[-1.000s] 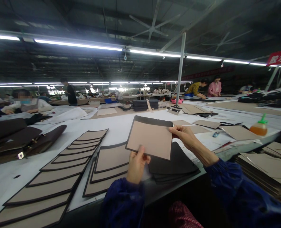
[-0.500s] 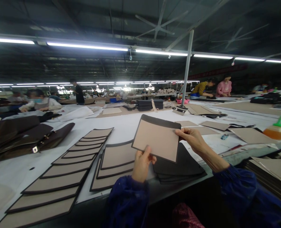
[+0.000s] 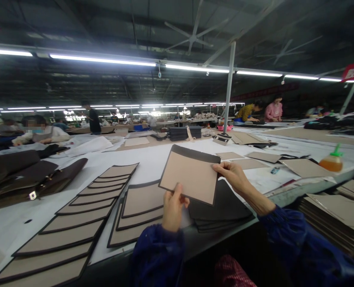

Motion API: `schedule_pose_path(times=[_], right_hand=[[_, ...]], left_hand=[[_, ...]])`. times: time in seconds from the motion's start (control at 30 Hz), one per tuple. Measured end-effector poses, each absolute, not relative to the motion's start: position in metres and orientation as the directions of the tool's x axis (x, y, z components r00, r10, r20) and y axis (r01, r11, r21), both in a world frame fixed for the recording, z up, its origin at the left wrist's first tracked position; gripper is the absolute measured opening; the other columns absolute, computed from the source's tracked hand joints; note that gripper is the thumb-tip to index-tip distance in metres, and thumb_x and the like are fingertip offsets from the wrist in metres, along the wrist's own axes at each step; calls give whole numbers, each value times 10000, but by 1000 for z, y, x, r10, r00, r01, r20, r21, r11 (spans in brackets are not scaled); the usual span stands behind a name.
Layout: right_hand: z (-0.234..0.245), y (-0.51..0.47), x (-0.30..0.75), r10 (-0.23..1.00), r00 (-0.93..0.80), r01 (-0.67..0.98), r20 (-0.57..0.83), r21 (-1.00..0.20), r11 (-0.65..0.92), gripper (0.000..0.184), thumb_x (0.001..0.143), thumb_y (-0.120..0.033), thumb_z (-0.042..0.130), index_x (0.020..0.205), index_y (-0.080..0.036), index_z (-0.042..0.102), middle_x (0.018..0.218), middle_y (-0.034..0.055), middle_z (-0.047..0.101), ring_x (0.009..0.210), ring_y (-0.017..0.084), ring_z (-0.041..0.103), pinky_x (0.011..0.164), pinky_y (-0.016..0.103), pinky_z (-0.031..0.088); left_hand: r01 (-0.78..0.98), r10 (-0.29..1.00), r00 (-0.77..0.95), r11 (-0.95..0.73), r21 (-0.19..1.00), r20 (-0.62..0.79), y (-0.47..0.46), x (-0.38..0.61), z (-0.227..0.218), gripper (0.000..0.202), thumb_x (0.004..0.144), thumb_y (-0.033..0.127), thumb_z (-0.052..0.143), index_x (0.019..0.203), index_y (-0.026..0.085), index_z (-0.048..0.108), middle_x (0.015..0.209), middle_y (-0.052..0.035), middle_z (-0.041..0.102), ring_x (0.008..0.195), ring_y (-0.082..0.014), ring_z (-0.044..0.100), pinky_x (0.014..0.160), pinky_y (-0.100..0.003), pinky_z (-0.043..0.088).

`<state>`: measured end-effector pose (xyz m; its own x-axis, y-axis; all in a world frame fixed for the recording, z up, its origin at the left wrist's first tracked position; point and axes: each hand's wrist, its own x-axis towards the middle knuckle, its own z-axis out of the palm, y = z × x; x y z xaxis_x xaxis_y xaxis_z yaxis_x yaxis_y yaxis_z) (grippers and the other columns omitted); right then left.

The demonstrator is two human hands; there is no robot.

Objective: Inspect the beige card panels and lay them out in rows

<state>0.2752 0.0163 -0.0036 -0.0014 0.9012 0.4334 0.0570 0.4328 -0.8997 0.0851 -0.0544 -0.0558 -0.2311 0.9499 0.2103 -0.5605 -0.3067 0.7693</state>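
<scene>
Between my two hands is a beige panel with a dark border (image 3: 190,171), held tilted above the table. My left hand (image 3: 173,207) grips its lower edge, thumb on the beige face. My right hand (image 3: 232,175) pinches its right edge near the upper corner. Below it lies a stack of black panels (image 3: 221,209). To the left, similar beige panels (image 3: 142,203) overlap in a small pile, and beyond them a long fanned row of beige panels (image 3: 78,217) runs away from me.
Dark brown leather pieces with a metal clasp (image 3: 54,181) lie at left. A green-capped bottle of amber liquid (image 3: 331,161) stands at right, near loose beige sheets (image 3: 307,168). More sheets are stacked (image 3: 335,215) at lower right. A pole (image 3: 230,91) rises from the table; co-workers sit beyond.
The view has turned slightly right, so the surroundings sit further left. Both hands keep their hold on the panel, which stays in nearly the same pose.
</scene>
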Motion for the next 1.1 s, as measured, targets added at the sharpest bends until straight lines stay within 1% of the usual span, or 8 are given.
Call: schedule_pose_path(times=[0.23, 0.37, 0.43, 0.5, 0.6, 0.73, 0.9, 1.1], right_hand=[[-3, 13, 265, 888, 56, 153, 457, -882, 445, 428, 610, -543, 757, 571, -176, 540, 536, 1, 551, 508, 138, 537, 482, 262, 461], [-4, 9, 260, 900, 107, -19, 422, -904, 427, 493, 610, -499, 779, 921, -199, 540, 836, 23, 625, 525, 120, 560, 437, 252, 497], [-5, 3, 259, 941, 8, -79, 339, -938, 338, 508, 677, -543, 723, 1012, -208, 538, 914, 48, 633, 551, 121, 582, 423, 234, 500], [-7, -4, 260, 954, -205, -45, 220, -975, 215, 471, 722, -593, 667, 920, -170, 606, 824, 64, 648, 566, 127, 593, 429, 213, 500], [-12, -15, 262, 896, -436, 41, 83, -993, 111, 449, 694, -566, 714, 716, -120, 665, 658, 61, 643, 528, 113, 574, 452, 195, 507], [-20, -17, 265, 897, -439, -19, 49, -999, 45, 384, 643, -476, 791, 662, -108, 682, 598, 38, 641, 464, 82, 544, 430, 168, 485], [-30, -13, 272, 903, -430, -91, -2, -995, -46, 387, 588, -439, 837, 577, -113, 630, 481, -12, 560, 392, 50, 488, 398, 136, 453], [-34, -19, 274, 898, -434, 4, 75, -996, 85, 415, 645, -512, 773, 675, -109, 675, 632, 45, 647, 506, 93, 552, 453, 177, 471]], left_hand=[[-547, 942, -263, -322, 773, 206, -53, 83, -57, 370, 659, 423, 761, 764, 142, 543, 593, 41, 551, 383, -57, 475, 349, -186, 317], [-553, 928, -313, -351, 756, 201, -53, 83, -57, 353, 672, 413, 752, 761, 149, 535, 593, 46, 551, 391, -55, 480, 362, -185, 322], [-565, 924, -329, -360, 743, 197, -53, 82, -56, 350, 673, 412, 752, 749, 152, 529, 580, 54, 541, 396, -57, 486, 373, -184, 330], [-569, 923, -330, -363, 738, 200, -53, 82, -56, 348, 676, 416, 748, 751, 154, 532, 580, 54, 545, 402, -60, 494, 380, -184, 337], [-552, 926, -309, -362, 751, 218, -52, 83, -57, 345, 695, 431, 732, 734, 147, 538, 583, 36, 564, 403, -67, 498, 373, -186, 337], [-532, 928, -267, -367, 763, 261, -53, 84, -57, 384, 735, 486, 685, 715, 123, 562, 547, -1, 577, 429, -105, 539, 388, -205, 385], [-584, 954, -165, -300, 754, 252, -55, 85, -54, 590, 770, 645, 541, 780, 62, 627, 536, -65, 607, 432, -149, 566, 379, -233, 417], [-454, 945, -215, -319, 832, 245, -53, 85, -61, 614, 825, 632, 469, 681, 57, 632, 473, -80, 593, 405, -161, 564, 376, -242, 432]])
